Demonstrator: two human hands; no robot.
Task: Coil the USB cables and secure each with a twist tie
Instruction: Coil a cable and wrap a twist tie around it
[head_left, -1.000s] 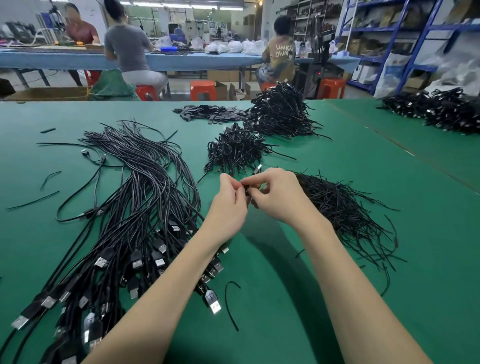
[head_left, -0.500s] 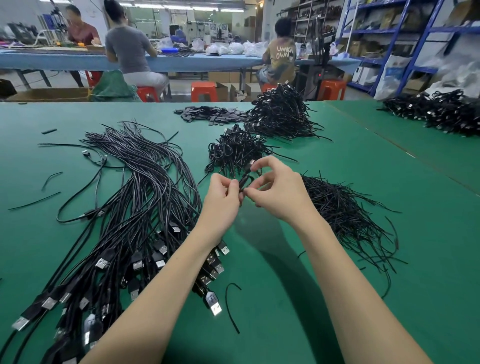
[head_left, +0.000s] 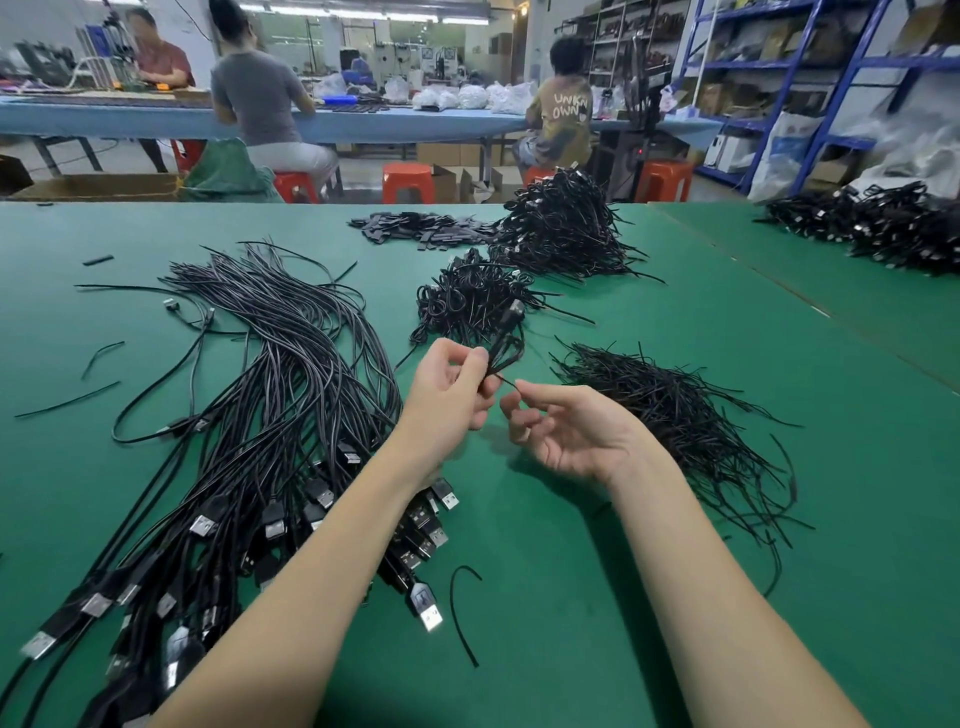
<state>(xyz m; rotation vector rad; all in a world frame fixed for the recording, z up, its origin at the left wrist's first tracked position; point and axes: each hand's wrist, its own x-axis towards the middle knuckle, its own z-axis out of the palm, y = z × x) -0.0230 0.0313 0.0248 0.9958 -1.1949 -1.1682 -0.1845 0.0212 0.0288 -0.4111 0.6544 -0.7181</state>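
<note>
A green table (head_left: 571, 623) fills the frame from the lower edge to a far edge across the upper third; a seam is seen running diagonally at right, with a second green surface beyond it. Bare mat is left open at lower centre and lower right.

At left, a large bundle of uncoiled USB cables (head_left: 270, 395) is spread from upper left toward the lower left corner, plugs fanned out under the left forearm. Stray cut pieces (head_left: 67, 400) lie at the far left edge. One loose tie (head_left: 460, 613) is curled on the mat at lower centre.

At centre, a small coiled cable (head_left: 506, 345) is pinched in the left hand (head_left: 447, 400), thumb and fingers closed on it, held above the mat. The right hand (head_left: 566, 431) is held just beside it, palm up, fingertips pinched on a thin twist tie (head_left: 506, 383) that runs to the coil (whether it is already wound on cannot be told).

Behind the hands, a pile of finished coils (head_left: 467, 301) is seen, and further back a larger heap (head_left: 561, 228) with flat black pieces (head_left: 415, 228) to its left. At right, a heap of twist ties (head_left: 675, 415) lies close beside the right wrist. More cables (head_left: 872, 223) are piled at upper right.

Beyond the table, seated workers, orange stools (head_left: 408, 179) and blue shelving (head_left: 779, 78) are seen. "UNKN OWN" is read on one shirt (head_left: 563, 119).
</note>
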